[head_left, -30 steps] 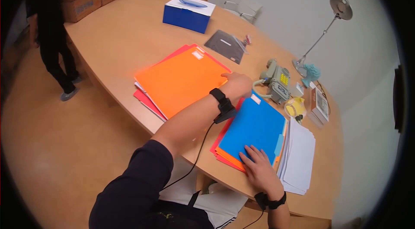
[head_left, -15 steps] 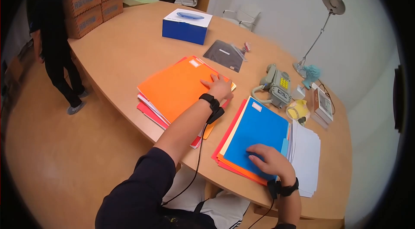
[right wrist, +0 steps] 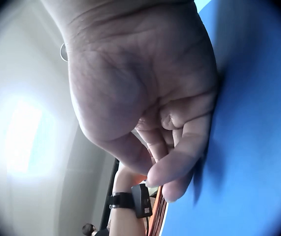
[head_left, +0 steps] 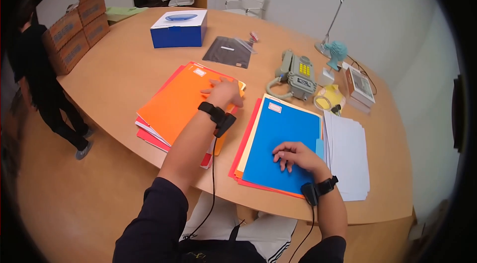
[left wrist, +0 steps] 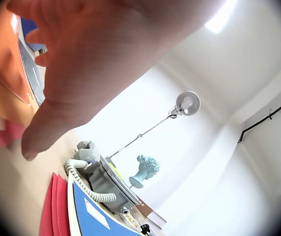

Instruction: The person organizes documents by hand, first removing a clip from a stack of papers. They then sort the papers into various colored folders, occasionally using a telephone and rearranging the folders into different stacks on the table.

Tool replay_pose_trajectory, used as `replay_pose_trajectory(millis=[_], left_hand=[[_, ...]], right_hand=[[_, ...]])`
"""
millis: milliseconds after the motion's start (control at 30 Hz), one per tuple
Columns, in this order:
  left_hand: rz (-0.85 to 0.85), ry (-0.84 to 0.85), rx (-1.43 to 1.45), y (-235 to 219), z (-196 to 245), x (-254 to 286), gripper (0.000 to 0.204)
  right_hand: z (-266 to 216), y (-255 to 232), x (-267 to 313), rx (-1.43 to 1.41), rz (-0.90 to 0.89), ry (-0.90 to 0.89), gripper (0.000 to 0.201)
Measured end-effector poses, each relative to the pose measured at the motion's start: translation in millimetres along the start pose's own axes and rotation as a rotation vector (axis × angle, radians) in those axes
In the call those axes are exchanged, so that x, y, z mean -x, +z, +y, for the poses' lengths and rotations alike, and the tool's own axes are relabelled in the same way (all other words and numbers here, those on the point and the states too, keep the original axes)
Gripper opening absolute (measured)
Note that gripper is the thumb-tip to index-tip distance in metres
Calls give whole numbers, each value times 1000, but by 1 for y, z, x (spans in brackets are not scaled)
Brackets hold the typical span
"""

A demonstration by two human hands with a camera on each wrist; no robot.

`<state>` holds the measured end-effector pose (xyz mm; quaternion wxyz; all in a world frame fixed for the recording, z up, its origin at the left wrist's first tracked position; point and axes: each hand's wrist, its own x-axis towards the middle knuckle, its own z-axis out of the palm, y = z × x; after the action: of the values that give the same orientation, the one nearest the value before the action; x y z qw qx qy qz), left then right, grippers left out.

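My left hand (head_left: 222,93) rests with spread fingers on the upper right part of an orange folder (head_left: 174,99). That folder tops a loose stack with red folders and white paper edges showing beneath. In the left wrist view the thumb of the left hand (left wrist: 76,69) hangs past the stack's side. Over the blue folder (head_left: 283,129), my right hand (head_left: 298,157) is loosely bent and holds nothing. Its fingertips hang close to the blue cover (right wrist: 249,147) in the right wrist view. Red, orange and cream folders stick out under the blue one.
White papers (head_left: 348,156) lie right of the blue folder. Behind are a telephone (head_left: 300,76), a yellow item (head_left: 330,98), books (head_left: 358,86), a teal bust (head_left: 337,52) and a lamp (head_left: 338,9). A blue-and-white box (head_left: 179,29) and dark folder (head_left: 228,52) stand farther back. A person (head_left: 39,74) is at left.
My left hand has moved left from the orange folder's right edge onto its cover. The right hand has lifted from lying flat on the blue folder and its fingers have bent. The head view has shifted.
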<state>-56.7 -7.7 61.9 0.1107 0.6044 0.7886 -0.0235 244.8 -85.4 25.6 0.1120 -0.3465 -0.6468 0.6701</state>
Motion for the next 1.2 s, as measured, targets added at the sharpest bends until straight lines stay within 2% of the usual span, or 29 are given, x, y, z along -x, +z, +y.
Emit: replay_pose_trajectory(millis=[67,200,267,367,400,433,500,533,600,733,833,900,933,1000,1100,1167,1200], left_hand=[[-124,36,124,-3,-10,-4,82],[-122,31,50,-2,-10,-2,76],[-128,157,-54,-2,-8,8,69],[-173,80,-14,11,7,17,72],[-79,152,-18,15,9,28,57],[-77,155,-32,9,12,33,57],[-156,269,-147,1,14,40,38],[-156,272,-164,0,14,42,38],[-81,361,-226,-5,12,46,25],[-138,317,-225,-25,19,53,25],[-106,340,-121,-42,18,54,24],[-63,311,87,-59,23,63,24],[-61,318,70,-66,29,69,24],[53,360,139,-80,38,85,25],[94,472,153,-92,61,112,27],[62,496,147,-89,80,119,28],[30,516,150,-87,90,123,30]], right_hand=[[2,-1,0,-10,13,-7,21],[7,1,0,5,25,-39,20],[6,2,0,13,25,-53,20],[6,2,-1,7,33,-67,19],[7,1,-1,6,36,-62,20],[10,2,-1,0,40,-54,20],[13,2,-1,-4,42,-68,20],[14,1,-2,2,38,-74,20],[15,1,-2,2,37,-76,20],[17,-1,-2,22,31,-109,20],[20,-1,-2,35,38,-118,21],[18,0,0,33,42,-129,21],[19,-1,0,41,38,-133,21],[20,-1,-1,26,43,-147,21],[19,-1,-1,17,41,-162,22],[19,-2,-1,17,41,-168,24],[18,-3,-2,2,38,-156,32]])
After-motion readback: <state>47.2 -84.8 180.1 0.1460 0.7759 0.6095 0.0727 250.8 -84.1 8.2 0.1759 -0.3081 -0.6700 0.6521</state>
